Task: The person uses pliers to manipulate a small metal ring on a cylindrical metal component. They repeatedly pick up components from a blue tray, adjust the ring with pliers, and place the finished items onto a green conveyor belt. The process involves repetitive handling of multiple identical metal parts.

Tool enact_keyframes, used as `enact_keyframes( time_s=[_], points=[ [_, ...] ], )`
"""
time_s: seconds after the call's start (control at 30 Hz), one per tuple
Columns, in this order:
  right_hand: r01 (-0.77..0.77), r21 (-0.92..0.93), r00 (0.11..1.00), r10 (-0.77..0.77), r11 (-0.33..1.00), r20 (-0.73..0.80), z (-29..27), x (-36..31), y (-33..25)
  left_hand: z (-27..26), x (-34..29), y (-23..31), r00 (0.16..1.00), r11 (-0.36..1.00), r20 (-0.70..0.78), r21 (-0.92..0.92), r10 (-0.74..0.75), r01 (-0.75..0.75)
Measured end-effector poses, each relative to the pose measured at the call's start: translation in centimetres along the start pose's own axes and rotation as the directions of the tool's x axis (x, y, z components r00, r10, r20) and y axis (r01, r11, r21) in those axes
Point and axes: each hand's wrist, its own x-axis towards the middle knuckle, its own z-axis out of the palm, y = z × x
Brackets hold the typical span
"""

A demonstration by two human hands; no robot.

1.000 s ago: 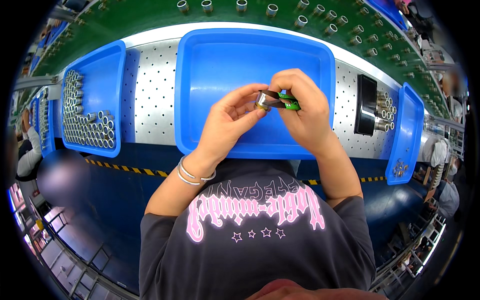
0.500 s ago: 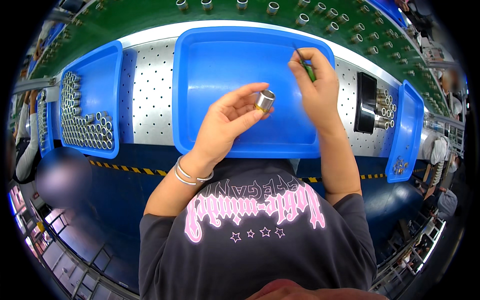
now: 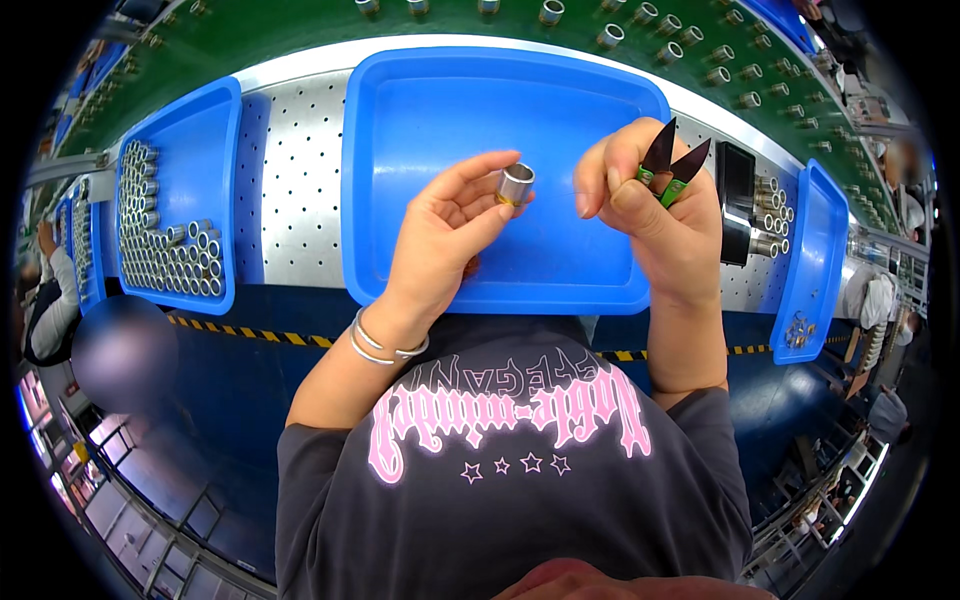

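Note:
My left hand [image 3: 428, 240] holds a short silver metal sleeve [image 3: 516, 185] between thumb and fingers, its open end facing up and a yellowish band round its lower end. It hangs above the large blue tray [image 3: 450, 110]. To the right, my right hand [image 3: 672, 250] is closed around small green-handled snips [image 3: 657, 155], whose two dark blades point upward and stand apart. Thumb and index finger of that hand come close together at the tray's right side; whether something tiny is pinched there I cannot tell. The snips and the sleeve are apart.
A blue tray [image 3: 236, 150] at left holds many rows of sleeves [image 3: 170, 268]. On the right, a black box [image 3: 735, 205] stands beside more sleeves [image 3: 770, 218] and another blue tray [image 3: 812, 250]. Beyond the perforated metal table [image 3: 300, 180], a green belt [image 3: 290, 40] carries scattered sleeves.
My right hand has moved right and slightly down, turning so the snips' blades now point up and show spread. My left hand has shifted slightly left with the sleeve, which sits more upright.

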Motion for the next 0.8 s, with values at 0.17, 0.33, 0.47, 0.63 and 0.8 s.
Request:
enact_keyframes(
  time_s=[0.17, 0.33, 0.47, 0.63, 0.8],
  points=[
    [0.046, -0.139, 0.997, -0.054, 0.989, -0.054, 0.3, 0.5, 0.3, 0.2, -0.3, 0.0, 1.0, 0.998, 0.025, 0.07, -0.009, 0.007],
    [0.073, -0.229, 0.974, -0.119, 0.971, -0.192, -0.1, 0.1, 0.3, 0.0, -0.1, 0.3, 0.999, 0.999, -0.04, -0.024, -0.033, 0.032],
    [0.008, -0.674, 0.986, -0.12, 0.739, -0.119, -0.6, -1.2, 1.9, -0.2, -0.1, 0.5, 0.999, 0.998, -0.048, -0.064, -0.008, 0.005],
    [0.006, -0.851, 0.987, -0.139, 0.526, -0.079, 0.0, -1.7, 3.0, -0.2, -0.2, 0.5, 0.998, 0.995, -0.063, -0.095, 0.016, -0.022],
    [0.0, -0.858, 0.986, -0.14, 0.514, -0.084, 0.3, -1.7, 3.1, -0.2, -0.5, 0.4, 0.999, 0.999, -0.036, -0.029, 0.037, -0.038]
  ],
)
